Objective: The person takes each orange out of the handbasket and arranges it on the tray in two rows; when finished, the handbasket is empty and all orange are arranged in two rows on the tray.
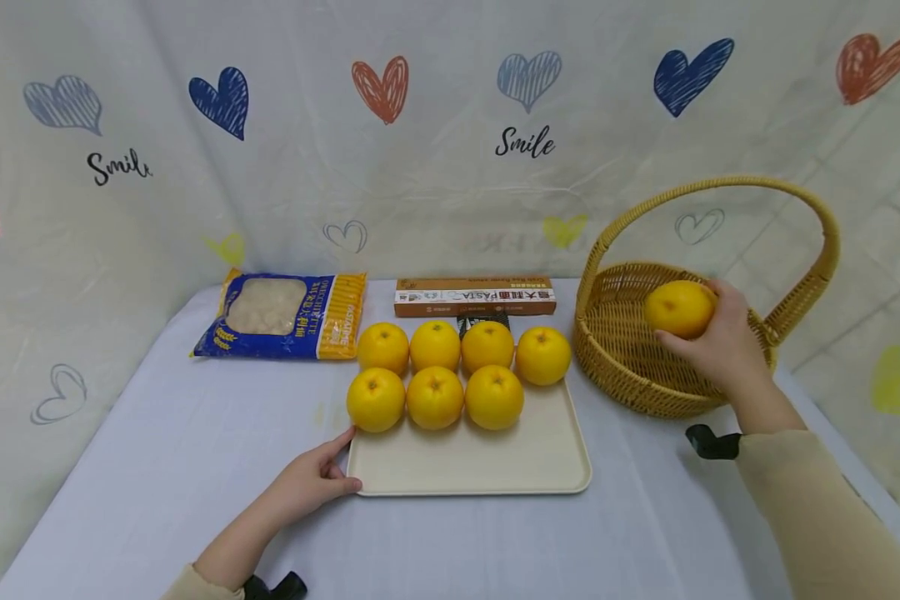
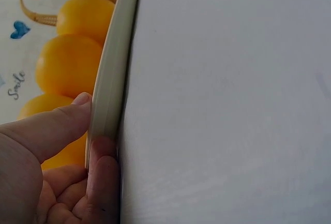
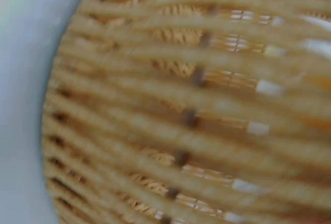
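Note:
Over the open mouth of a wicker basket [image 1: 630, 379], my right hand [image 1: 735, 346] grips an orange [image 1: 677, 308]. The woven basket wall [image 3: 129, 94] fills the right wrist view, blurred, and hides most of the hand there. My left hand [image 1: 307, 485] holds a cream tray [image 1: 468, 465] by its left front corner. In the left wrist view the thumb [image 2: 64, 123] presses the tray's rim [image 2: 108, 79], with curled fingers against its side. Several oranges [image 1: 435, 398] stand in two rows on the tray's back part.
A blue and yellow pasta bag [image 1: 270, 308] lies at the back left. Behind the tray is a brown and white pasta box [image 1: 474, 297], with a dark packet [image 1: 483, 320] partly hidden by oranges. The basket's tall handle [image 1: 720, 182] arches over the right side.

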### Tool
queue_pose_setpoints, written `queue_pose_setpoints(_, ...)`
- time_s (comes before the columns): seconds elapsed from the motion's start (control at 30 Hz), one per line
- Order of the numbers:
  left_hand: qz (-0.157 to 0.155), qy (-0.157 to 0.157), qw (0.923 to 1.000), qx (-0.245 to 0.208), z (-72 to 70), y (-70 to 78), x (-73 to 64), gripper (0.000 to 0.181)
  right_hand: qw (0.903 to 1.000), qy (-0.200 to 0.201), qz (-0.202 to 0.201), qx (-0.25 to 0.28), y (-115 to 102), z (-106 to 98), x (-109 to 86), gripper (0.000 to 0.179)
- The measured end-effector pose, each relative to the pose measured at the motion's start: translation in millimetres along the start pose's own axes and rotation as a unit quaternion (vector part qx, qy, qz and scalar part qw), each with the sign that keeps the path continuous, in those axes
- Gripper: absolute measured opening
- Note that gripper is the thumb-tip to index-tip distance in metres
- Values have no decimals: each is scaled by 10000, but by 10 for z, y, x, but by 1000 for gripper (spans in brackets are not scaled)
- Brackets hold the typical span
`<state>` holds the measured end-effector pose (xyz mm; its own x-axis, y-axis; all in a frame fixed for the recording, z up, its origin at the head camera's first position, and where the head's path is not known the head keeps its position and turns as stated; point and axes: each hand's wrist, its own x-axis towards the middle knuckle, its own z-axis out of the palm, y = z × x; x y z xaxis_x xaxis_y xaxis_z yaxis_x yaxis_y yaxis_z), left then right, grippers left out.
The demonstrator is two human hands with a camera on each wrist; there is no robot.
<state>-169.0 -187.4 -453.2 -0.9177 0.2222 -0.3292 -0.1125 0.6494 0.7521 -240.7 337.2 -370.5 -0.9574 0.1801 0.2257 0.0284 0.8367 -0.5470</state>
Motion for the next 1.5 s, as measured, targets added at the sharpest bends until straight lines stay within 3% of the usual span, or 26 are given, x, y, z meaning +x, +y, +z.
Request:
queue_pose_setpoints(0.23, -4, 54, 10000, 64, 0, -4, 3, 85, 9989, 254, -292, 271, -144, -17, -64, 83)
queue_pose_setpoints(0.43, 0, 64, 10000, 39, -11, 29, 8, 84, 9951, 564, -476, 666, -240, 3, -124, 83)
queue_pose_setpoints(0.7, 63, 43, 10000, 7, -31, 62, -11, 83, 9965, 562, -309, 529, -327, 12, -174, 85)
queue_pose_setpoints(0.87, 81, 26, 10000, -23, -31, 57, -11, 84, 9937, 584, -103, 948, -402, 15, -211, 88)
queue_pose_setpoints(1.07, 38, 29, 10000, -48, -25, 60, -16, 83, 9876, 243, -150, 1544, -482, -1, -252, 98)
queue_pose_setpoints(1.17, 58, 19, 10000, -25, -21, 53, -19, 84, 9842, 136, -300, 1741, -494, 1, -261, 93)
queue_pose_setpoints(1.33, 96, 19, 10000, -15, -17, 31, -18, 84, 9753, 443, -443, 2118, -508, 62, -279, 79)
queue_pose_setpoints(1.5, 9, -20, 10000, -41, -5, 16, -4, 85, 9642, 792, -183, 2524, -539, 130, -311, 74)
